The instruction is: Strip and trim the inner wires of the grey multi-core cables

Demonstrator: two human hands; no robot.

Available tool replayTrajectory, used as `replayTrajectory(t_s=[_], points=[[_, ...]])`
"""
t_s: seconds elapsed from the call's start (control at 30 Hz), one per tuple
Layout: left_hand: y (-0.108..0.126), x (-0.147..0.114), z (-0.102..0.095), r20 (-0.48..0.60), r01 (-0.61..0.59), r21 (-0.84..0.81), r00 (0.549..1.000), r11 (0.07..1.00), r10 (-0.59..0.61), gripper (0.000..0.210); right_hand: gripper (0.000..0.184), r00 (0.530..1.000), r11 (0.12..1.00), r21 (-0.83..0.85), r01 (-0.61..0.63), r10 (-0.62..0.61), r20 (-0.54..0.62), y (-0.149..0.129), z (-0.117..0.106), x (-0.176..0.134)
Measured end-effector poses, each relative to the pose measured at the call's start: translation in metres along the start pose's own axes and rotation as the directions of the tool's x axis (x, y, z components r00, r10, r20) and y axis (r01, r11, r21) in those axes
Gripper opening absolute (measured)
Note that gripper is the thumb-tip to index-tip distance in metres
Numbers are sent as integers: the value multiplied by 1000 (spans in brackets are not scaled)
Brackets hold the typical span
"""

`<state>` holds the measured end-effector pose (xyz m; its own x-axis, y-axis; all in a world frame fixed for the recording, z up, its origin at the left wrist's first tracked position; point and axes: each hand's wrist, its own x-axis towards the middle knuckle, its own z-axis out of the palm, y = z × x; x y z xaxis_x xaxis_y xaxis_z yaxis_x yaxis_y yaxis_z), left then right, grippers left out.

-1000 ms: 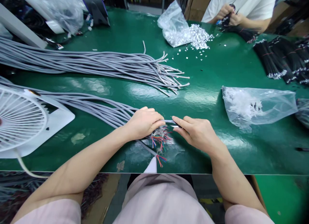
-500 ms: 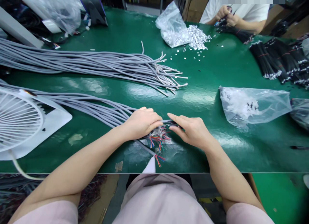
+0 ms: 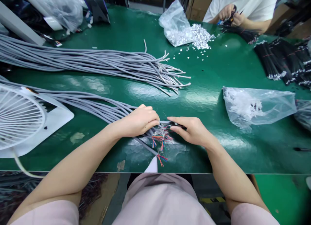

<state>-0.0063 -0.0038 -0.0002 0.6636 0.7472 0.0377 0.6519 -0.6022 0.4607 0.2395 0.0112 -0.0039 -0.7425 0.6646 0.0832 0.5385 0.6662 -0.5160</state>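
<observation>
My left hand (image 3: 141,122) is closed around a grey cable (image 3: 164,122) near its end, at the front middle of the bench. That cable end points right, toward my right hand (image 3: 193,129). Between the thumb and fingers of my right hand lies a small dark tool (image 3: 179,125), mostly covered, so its kind is unclear. The tool meets the cable end. Below both hands are stripped cable ends (image 3: 160,139) with frayed shielding and red, blue and green wires. One separate grey cable (image 3: 147,148) lies closer to me, its coloured wires fanned out.
A long bundle of grey cables (image 3: 97,61) lies across the back left, and a white fan (image 3: 55,111) stands at left. Two plastic bags (image 3: 274,105) (image 3: 175,27) hold small white pieces. Opposite, a co-worker's hands (image 3: 230,16) handle black wires; bundled black wires (image 3: 269,60) lie right.
My left hand has slid a little left along the bench, and my right fingertips have shifted slightly left too. The whole view has tilted a little.
</observation>
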Motion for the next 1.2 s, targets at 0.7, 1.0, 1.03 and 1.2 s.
replayTrajectory(t_s=[0.7, 1.0, 1.03, 1.2], points=[[-3, 0, 0, -64, 4, -44, 998, 999, -7, 30, 29, 997, 991, 129, -31, 40, -71, 3, 13, 8], [-2, -3, -3, -70, 10, -90, 997, 996, -17, 30, 27, 996, 978, 208, -9, 28, -87, 4, 14, 9], [-2, -4, -3, -69, 12, -94, 997, 995, -18, 30, 27, 997, 976, 220, 1, 16, -74, 6, 13, 9], [1, -6, -3, -63, 23, -112, 998, 993, -30, 31, 30, 999, 971, 237, 40, -32, -37, 10, 9, 9]])
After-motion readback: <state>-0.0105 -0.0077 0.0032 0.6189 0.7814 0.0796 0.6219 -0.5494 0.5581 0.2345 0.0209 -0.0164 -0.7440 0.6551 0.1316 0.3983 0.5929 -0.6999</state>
